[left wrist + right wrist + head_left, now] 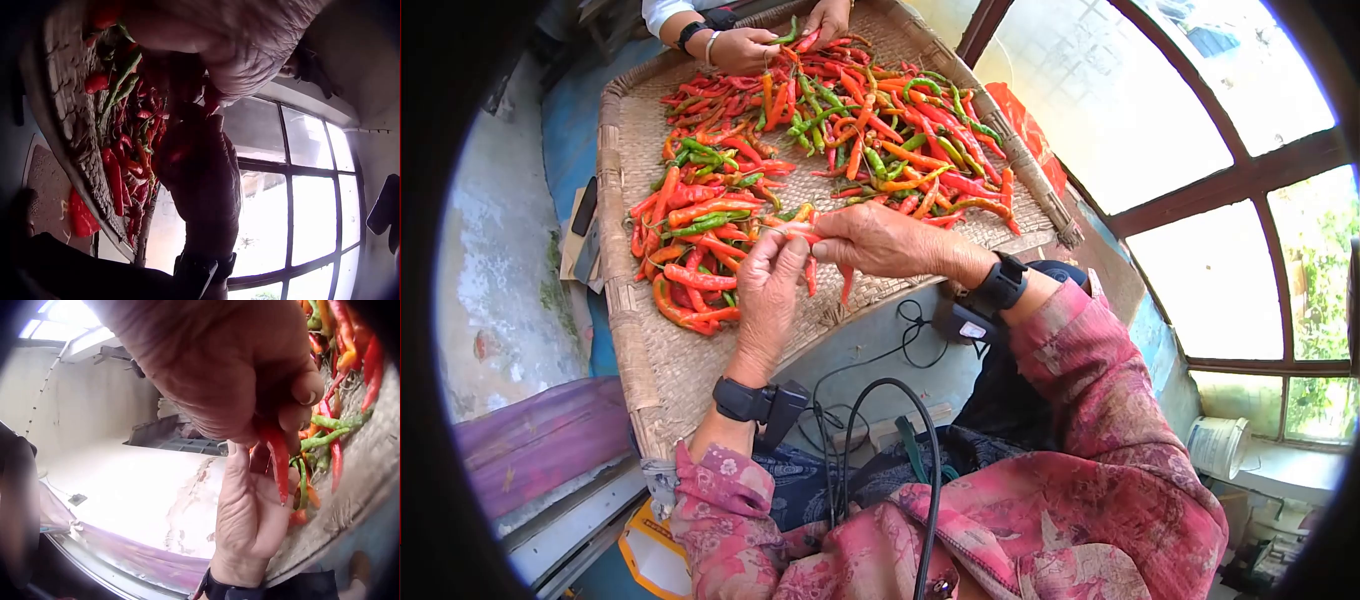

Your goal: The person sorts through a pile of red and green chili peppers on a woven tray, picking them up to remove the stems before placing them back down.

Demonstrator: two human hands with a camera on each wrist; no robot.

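Both of my hands meet over the near edge of the woven tray (632, 330). My right hand (890, 242) holds a red chili pepper (279, 465), whose pointed tip hangs below the curled fingers in the right wrist view. My left hand (765, 300) is raised against it, thumb and fingertips pinching at a red chili pepper (802, 234) between the two hands. The palm partly hides those fingertips in the right wrist view. In the left wrist view the hands are dark and overlap.
Red, orange and green chili peppers lie in a large heap (870, 120) and a smaller left heap (700, 220). Across the tray, another person's hands (745, 50) handle a green chili pepper (787, 32). Black cables (865, 360) hang near my lap. Windows (1200, 270) stand at right.
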